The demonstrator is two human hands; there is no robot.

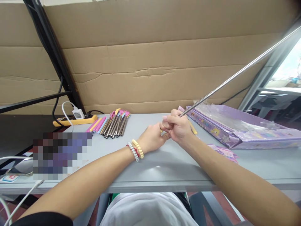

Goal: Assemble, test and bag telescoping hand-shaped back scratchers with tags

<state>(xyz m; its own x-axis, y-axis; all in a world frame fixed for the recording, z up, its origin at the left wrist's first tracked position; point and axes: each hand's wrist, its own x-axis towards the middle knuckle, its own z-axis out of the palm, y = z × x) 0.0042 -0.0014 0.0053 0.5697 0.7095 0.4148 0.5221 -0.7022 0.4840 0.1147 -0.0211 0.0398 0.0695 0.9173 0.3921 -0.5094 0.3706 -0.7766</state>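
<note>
Both my hands meet above the middle of the grey table (150,169). My right hand (180,127) is closed round the lower end of a long thin metal rod (225,82), which slants up to the right edge of view. Touching it from the left is my left hand (154,136), its fingers curled round something small and yellow, mostly hidden between the hands. Coiled bands (137,150) circle my left wrist. Just behind my right hand, a yellow piece (192,127) lies on the table.
Metal tubes with colourful tops (116,124) and coloured sticks (96,124) lie at the back left, near a yellow power strip (88,120). A purple box (237,135) holding clear plastic stands right, with pink printed packets (224,153) before it. Cardboard (150,53) backs the table.
</note>
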